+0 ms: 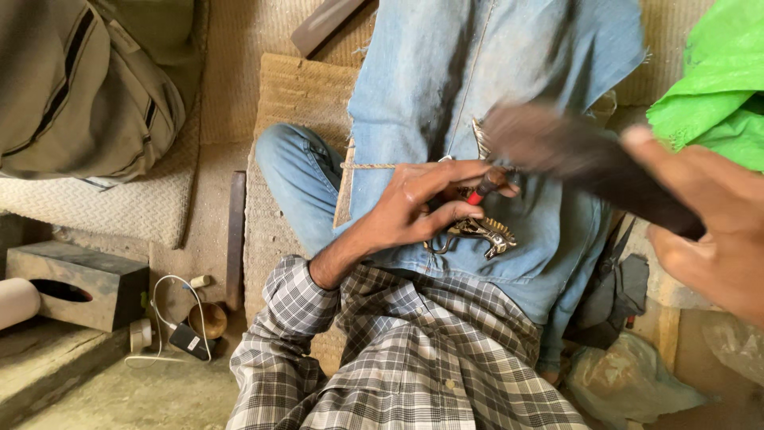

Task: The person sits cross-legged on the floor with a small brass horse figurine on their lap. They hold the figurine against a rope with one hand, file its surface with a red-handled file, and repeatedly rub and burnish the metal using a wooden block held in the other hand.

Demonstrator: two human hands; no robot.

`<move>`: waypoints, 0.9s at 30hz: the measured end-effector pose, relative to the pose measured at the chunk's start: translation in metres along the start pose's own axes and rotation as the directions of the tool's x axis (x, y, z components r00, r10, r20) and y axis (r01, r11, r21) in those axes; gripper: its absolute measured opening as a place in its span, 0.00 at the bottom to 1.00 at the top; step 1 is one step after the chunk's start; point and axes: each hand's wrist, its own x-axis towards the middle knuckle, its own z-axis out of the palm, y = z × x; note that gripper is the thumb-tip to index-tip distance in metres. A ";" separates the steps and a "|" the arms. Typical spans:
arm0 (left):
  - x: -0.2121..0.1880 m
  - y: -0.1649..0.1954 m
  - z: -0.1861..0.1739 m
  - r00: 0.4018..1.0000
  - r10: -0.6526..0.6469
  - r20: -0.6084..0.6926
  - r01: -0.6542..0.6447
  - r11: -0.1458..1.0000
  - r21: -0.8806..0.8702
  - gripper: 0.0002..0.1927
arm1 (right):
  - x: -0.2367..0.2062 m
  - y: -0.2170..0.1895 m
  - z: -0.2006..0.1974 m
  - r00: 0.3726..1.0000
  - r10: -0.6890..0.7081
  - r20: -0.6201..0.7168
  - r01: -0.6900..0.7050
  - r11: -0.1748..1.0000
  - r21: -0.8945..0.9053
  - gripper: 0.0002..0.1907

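Blurred and closest, the right hand (708,231) grips a dark tool (573,155) raised over the lap. Left hand (426,209) pinches a red-handled punch (482,191) against a small brass casting (477,232) — resting mid-lap on denim cloth (477,80).

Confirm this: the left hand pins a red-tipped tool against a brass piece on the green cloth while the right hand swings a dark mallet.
Wrong cloth. In the head view the left hand pins the red-tipped tool against the brass piece on blue denim; the right hand swings the dark mallet.
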 end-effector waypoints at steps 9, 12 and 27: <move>-0.004 -0.009 -0.002 1.000 -0.011 0.026 0.009 0.996 0.092 0.24 | -0.004 0.014 -0.001 0.992 -0.104 0.077 0.114 0.984 -0.140 0.46; -0.004 -0.016 -0.002 0.999 0.042 0.027 -0.046 0.984 0.174 0.25 | -0.008 0.019 0.008 0.996 0.061 -0.063 -0.067 0.994 -0.089 0.44; -0.002 -0.011 -0.006 0.995 0.100 -0.002 -0.099 0.990 0.097 0.23 | -0.016 0.044 0.021 0.995 -0.053 -0.079 0.037 0.980 -0.198 0.34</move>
